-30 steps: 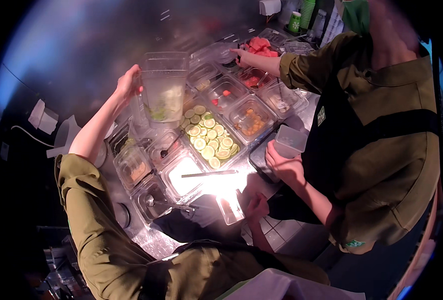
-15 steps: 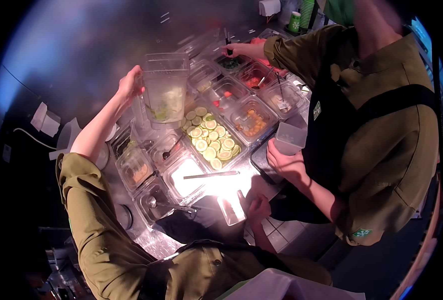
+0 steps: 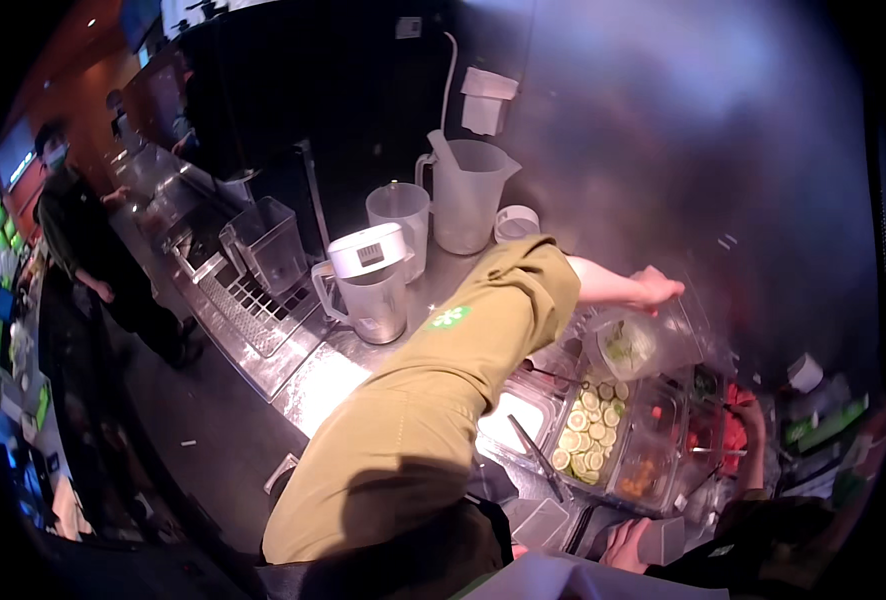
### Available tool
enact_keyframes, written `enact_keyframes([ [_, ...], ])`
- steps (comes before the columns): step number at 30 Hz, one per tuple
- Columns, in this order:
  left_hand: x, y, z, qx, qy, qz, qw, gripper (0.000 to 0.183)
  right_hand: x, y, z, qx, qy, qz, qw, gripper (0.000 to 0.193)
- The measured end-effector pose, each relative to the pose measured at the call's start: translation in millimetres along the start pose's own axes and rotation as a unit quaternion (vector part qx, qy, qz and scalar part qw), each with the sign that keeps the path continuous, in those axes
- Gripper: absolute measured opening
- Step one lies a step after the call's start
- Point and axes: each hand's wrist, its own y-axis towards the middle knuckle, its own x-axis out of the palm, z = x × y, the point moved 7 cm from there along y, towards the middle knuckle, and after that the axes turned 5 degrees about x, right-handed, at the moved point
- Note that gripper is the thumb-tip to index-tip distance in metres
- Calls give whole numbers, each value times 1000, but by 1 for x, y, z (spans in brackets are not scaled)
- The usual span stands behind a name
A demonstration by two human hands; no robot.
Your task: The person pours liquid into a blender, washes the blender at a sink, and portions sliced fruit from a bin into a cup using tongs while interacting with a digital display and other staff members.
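My left hand is closed round the handle side of a clear blender jug, held over the far end of the ingredient pans. Some green pieces and pale contents show through its wall. Below it lies a pan of sliced limes. Only a small patch of my right hand shows at the lower edge, beside a clear rectangular container; its fingers are hidden. A long thin metal utensil lies across the area beside a brightly lit white pan.
On the left counter stand a white-lidded pitcher, a clear measuring jug, a tall pitcher and a square blender jug. At right a co-worker's hand holds a clear cup. Another person stands far left.
My view has swung to the left, bringing the pitchers and another person into sight. My left hand still grips the jug. My right hand has mostly dropped out of view.
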Motion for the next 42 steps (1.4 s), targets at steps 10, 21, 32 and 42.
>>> enact_keyframes([
  [10,1,-7,5,-51,-11,30,998,32,-1,-2,5,52,-50,-12,997,41],
  [21,46,-12,24,-27,30,-34,999,32,44,13,-42,-27,-639,-253,726,58],
  [32,36,22,-17,14,15,-19,1000,35,43,33,-28,38,-482,-329,811,66],
  [42,86,7,-5,-31,-84,-60,994,35,42,14,-28,62,-412,-347,840,79],
])
